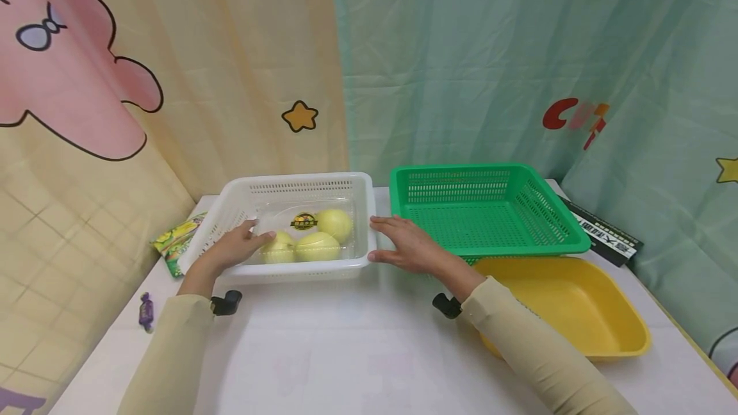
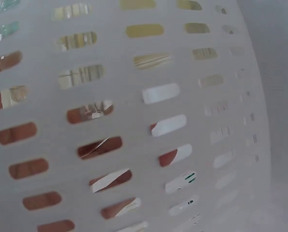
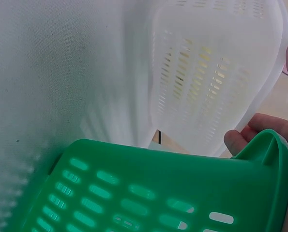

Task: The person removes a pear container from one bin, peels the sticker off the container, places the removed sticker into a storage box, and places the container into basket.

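A white slotted basket stands at the back left of the table. In it lies a clear plastic fruit box with a black-and-gold label and pale yellow-green round fruit inside. My left hand reaches over the basket's front left rim, its fingertips at the left end of the box. Through the slots, the left wrist view shows parts of that hand. Beside the basket's right rim is my right hand, fingers extended with the tips right at the rim. The right wrist view shows these fingertips close to the white rim.
A green slotted basket stands right of the white one, close to my right hand. In front of it sits a yellow tub, partly behind my right sleeve. At left lie a green-yellow packet and a purple wrapped candy. A black printed box lies far right.
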### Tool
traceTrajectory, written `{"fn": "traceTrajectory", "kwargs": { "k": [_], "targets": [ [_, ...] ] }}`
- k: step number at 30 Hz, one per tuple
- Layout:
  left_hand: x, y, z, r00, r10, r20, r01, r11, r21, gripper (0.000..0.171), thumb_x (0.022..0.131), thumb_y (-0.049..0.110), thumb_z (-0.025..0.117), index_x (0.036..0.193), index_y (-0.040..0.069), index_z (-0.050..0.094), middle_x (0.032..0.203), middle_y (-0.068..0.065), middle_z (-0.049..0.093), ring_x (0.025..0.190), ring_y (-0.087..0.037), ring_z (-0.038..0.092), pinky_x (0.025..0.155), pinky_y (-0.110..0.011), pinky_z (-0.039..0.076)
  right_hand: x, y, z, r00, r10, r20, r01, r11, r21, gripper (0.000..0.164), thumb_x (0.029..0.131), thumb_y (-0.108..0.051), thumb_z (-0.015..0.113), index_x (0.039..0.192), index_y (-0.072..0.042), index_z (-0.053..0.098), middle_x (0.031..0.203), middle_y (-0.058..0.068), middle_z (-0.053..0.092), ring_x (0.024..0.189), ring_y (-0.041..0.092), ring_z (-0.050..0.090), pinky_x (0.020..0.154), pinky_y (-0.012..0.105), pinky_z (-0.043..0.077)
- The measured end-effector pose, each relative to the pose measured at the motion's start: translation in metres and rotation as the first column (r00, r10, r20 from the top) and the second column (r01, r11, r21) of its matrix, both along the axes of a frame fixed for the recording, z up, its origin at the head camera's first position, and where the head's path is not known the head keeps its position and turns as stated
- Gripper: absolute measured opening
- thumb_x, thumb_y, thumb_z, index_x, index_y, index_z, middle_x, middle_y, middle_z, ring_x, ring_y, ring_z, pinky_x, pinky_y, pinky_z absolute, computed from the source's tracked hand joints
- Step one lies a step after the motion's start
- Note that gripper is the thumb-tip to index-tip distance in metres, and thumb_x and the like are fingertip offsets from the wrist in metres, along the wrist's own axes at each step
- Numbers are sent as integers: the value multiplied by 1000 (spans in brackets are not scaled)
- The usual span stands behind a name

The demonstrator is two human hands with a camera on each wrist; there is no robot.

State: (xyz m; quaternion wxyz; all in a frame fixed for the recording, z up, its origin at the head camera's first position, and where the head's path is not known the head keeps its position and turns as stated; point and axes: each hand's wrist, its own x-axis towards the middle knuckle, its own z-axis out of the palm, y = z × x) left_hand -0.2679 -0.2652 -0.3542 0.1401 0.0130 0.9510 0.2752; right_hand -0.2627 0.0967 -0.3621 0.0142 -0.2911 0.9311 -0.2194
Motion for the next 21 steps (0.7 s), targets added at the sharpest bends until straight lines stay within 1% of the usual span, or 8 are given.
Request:
{"fn": "traceTrajectory", "kwargs": {
  "k": [3,5,11,16,21],
  "targets": [
    [2,0,1,999,2,-33,-1,1000,25,92,91,62,41,149,-2,10,138,-35,39,126,-47,41,103,-61,35,0,0,0,1000,5,-6,-5,1000,5,74,84,-46,65,144,-12,39,152,4,37,142,27,31,119,48,21],
    [3,0,2,999,1,-53,1,999,41,91,91,61,42,149,-1,11,138,-34,40,124,-45,42,103,-60,36,0,0,0,1000,8,-10,-8,1000,7,74,84,-46,65,144,-12,39,152,4,37,142,27,32,118,48,21],
    [4,-1,2,996,-4,-94,12,997,82,89,91,60,44,150,1,10,144,-37,31,132,-51,33,106,-63,32,-1,1,-1,999,23,-23,-23,1000,2,73,85,-46,64,144,-11,39,151,5,38,141,27,33,118,48,22],
    [3,-3,0,992,2,-128,13,993,117,88,91,57,47,150,3,12,143,-36,33,131,-51,35,104,-62,33,-2,2,-2,1000,29,-12,-29,1000,-7,72,85,-46,64,144,-11,39,152,4,36,142,26,31,119,47,21],
    [4,-4,1,991,10,-130,10,989,151,88,91,57,48,151,4,12,146,-35,29,135,-50,30,107,-63,30,-2,2,-2,1000,26,-6,-26,1000,-6,73,85,-47,64,144,-12,39,152,4,36,142,26,31,119,48,21]
  ]
}}
